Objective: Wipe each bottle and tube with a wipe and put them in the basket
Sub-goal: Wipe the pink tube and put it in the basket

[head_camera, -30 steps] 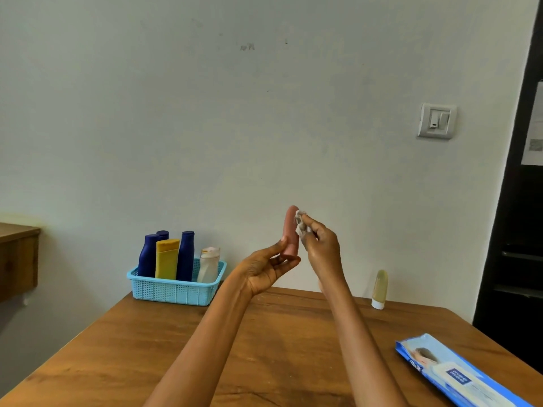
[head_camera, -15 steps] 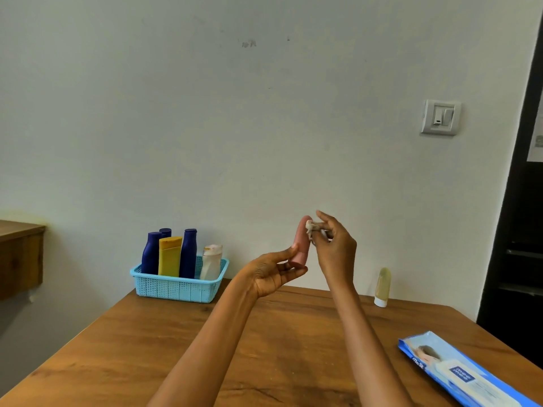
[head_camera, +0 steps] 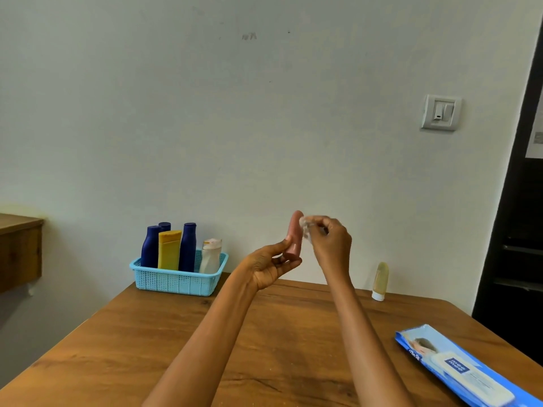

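Observation:
My left hand (head_camera: 271, 264) holds a small pink tube (head_camera: 294, 235) upright by its lower end, above the table's far side. My right hand (head_camera: 330, 245) pinches a crumpled white wipe (head_camera: 305, 226) against the tube's upper right side. A light blue basket (head_camera: 176, 279) stands at the table's far left corner. It holds dark blue bottles (head_camera: 187, 246), a yellow tube (head_camera: 169, 249) and a whitish bottle (head_camera: 211, 255). A pale yellow tube (head_camera: 380, 280) stands cap-down on the table at the far right.
A blue pack of wipes (head_camera: 458, 370) lies on the wooden table (head_camera: 147, 348) at the near right. A wooden shelf (head_camera: 19, 248) juts out at the left. A dark door frame (head_camera: 517, 201) and a wall switch (head_camera: 440, 112) are at the right.
My right hand has kept rubbing the wipe over the top part of the pink tube, shifting slightly down its right side. The left hand still holds the tube in about the same place.

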`<state>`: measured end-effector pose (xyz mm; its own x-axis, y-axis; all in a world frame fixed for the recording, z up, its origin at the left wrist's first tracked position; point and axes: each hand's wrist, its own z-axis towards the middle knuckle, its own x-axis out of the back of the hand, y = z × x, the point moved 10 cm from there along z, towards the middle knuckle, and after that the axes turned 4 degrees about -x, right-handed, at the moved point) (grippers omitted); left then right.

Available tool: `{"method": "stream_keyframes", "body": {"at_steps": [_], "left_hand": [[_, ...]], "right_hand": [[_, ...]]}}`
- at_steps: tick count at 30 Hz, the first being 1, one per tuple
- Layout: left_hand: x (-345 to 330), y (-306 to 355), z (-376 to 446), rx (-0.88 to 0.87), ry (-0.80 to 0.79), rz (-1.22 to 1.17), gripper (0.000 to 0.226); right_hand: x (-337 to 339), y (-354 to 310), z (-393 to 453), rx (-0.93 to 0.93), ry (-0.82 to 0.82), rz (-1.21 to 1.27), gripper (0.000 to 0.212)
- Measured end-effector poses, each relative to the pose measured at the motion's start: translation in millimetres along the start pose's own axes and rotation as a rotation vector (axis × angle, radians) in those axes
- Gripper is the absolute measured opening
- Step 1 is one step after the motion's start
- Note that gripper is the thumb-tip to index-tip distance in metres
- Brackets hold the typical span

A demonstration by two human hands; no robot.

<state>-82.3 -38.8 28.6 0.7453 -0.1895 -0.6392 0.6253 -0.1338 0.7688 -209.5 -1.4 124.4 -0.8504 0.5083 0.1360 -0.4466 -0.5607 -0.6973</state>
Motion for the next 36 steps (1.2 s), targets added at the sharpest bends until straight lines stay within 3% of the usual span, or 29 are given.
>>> {"method": "stream_keyframes", "body": {"at_steps": [2,7,15,18,20,24,27,31,36], "left_hand": [[-1.9,-4.5,-2.1,0.029,-0.014,0.022,0.029],[-12.0,-8.6,-5.3,0.06,-0.081,0.055,0.027],[2.1,6.2,-0.8,-0.004,0.004,-0.02,0.036],[3.4,-0.8,-1.5,0.023,0.005,0.031,0.032],[0.3,-3.4,-1.0,0.026,-0.007,0.087,0.027],[-3.1,-4.4,1.9,-0.024,-0.01,0.151,0.026],[3.2,-1.3,4.7,-0.083,0.041,0.179,0.026],[7.6,5.5,8.0,-0.122,0.07,0.118,0.022],[1.5,-4.8,2.1,-0.033,0.029,0.07,0.023]], "right_hand": [[7.9,4.3,2.6,-0.031,0.049,0.055,0.024],[-10.6,12.5,-2.9,-0.035,-0.128,-0.015,0.034],[-23.3,-4.5,-6.5,0.109,-0.209,-0.111,0.008],[-12.4,-5.7,-3.9,0.094,-0.08,-0.072,0.011],[-5.0,-6.6,-2.1,0.077,-0.003,-0.061,0.023],[-24.0,-12.5,-8.7,0.167,-0.149,-0.201,0.038],[-32.8,-10.7,-16.3,0.184,-0.202,-0.242,0.037],[-32.3,-8.3,-15.8,0.141,-0.151,-0.19,0.019],[-13.5,14.9,0.8,-0.065,-0.093,-0.077,0.03]]}}
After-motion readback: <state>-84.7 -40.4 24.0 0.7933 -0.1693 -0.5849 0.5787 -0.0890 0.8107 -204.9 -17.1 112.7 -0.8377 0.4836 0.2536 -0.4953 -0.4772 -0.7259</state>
